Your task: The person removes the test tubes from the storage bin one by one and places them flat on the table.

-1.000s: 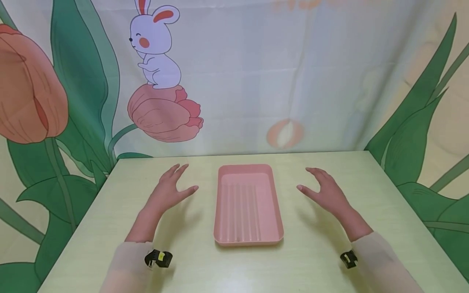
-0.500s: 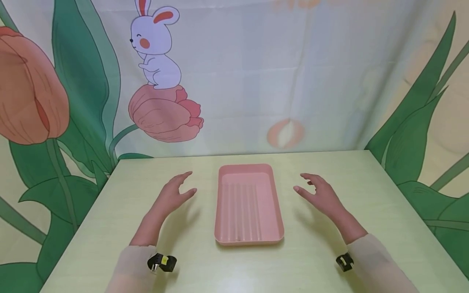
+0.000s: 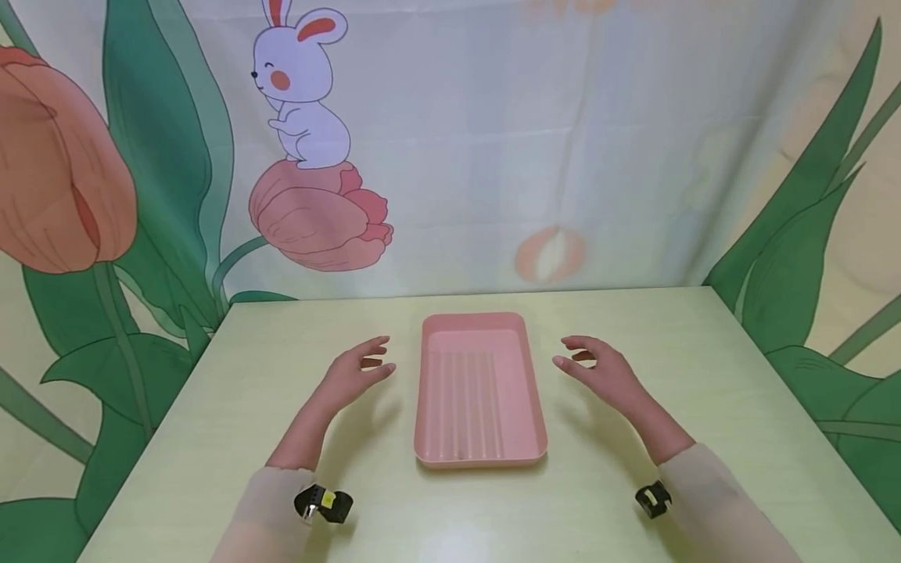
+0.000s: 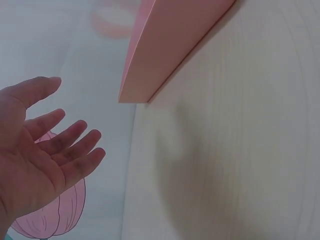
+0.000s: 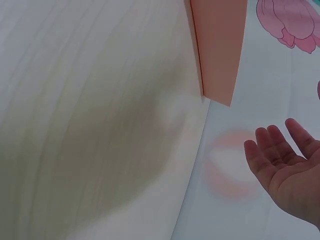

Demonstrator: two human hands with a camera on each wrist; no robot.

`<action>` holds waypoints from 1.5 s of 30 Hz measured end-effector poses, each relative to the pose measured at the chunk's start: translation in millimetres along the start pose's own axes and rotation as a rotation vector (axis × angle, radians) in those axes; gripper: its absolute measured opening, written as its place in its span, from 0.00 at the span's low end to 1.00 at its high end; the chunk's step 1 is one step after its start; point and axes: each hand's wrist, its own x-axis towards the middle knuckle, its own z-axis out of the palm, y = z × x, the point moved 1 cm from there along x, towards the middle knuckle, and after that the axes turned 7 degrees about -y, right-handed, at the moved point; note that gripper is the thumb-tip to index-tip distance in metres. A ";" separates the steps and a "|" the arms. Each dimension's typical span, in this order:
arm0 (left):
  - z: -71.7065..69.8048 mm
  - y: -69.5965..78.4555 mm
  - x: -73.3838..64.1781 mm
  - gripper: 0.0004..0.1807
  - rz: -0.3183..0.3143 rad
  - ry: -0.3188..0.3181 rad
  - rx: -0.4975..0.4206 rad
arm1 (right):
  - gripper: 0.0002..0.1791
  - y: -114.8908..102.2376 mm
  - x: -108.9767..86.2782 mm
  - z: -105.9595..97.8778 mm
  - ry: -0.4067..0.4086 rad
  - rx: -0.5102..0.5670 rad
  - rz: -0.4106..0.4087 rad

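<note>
A shallow pink rectangular tray point(image 3: 519, 407) lies on the table between my hands. Inside its left part run several long, pale, see-through strips point(image 3: 464, 403); whether they are loose rods or ridges I cannot tell. To the left of the tray hovers my left hand point(image 3: 352, 375), fingers loosely bent and thumb apart, touching nothing. My right hand point(image 3: 601, 371) mirrors it on the right side, holding nothing. In the left wrist view, the tray's outer wall point(image 4: 175, 45) stands apart from the fingers. The right wrist view likewise has a gap between tray wall point(image 5: 218, 50) and hand.
The pale wood-grained table point(image 3: 486, 516) reaches back to a printed curtain point(image 3: 457, 156) with a rabbit and tulips. Black wrist cameras sit on the left sleeve point(image 3: 263, 500) and right sleeve point(image 3: 711, 493). Both hands cast shadows on the table.
Both hands have moved inward toward the tray, the left one to the right and the right one to the left. Their fingers have bent a little more. The tray stays in place.
</note>
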 end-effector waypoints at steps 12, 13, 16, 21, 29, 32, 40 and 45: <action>9.7 4.1 -0.6 0.31 -0.097 -0.014 -0.127 | 0.28 -18.3 9.7 0.2 -0.066 0.076 0.030; 10.1 4.4 -0.8 0.31 -0.107 -0.016 -0.132 | 0.27 -20.0 10.3 -0.4 -0.071 0.079 0.027; 11.3 6.1 -1.7 0.30 -0.132 -0.015 -0.170 | 0.27 -24.3 12.3 -3.3 -0.093 0.094 0.026; 14.8 5.3 -2.1 0.29 -0.168 -0.012 -0.282 | 0.28 -31.5 15.7 -8.7 -0.163 0.144 0.054; 20.8 1.9 -2.4 0.29 -0.214 -0.046 -0.443 | 0.31 -48.4 22.7 -16.7 -0.311 0.221 0.091; 22.4 2.5 -2.7 0.30 -0.214 -0.062 -0.475 | 0.31 -53.9 25.1 -18.9 -0.346 0.235 0.098; 30.0 1.4 -2.5 0.29 -0.230 -0.086 -0.524 | 0.32 -60.7 32.3 -16.3 -0.418 0.287 0.129; 35.2 1.8 -3.6 0.29 -0.236 -0.105 -0.548 | 0.31 -64.0 36.4 -11.4 -0.451 0.328 0.167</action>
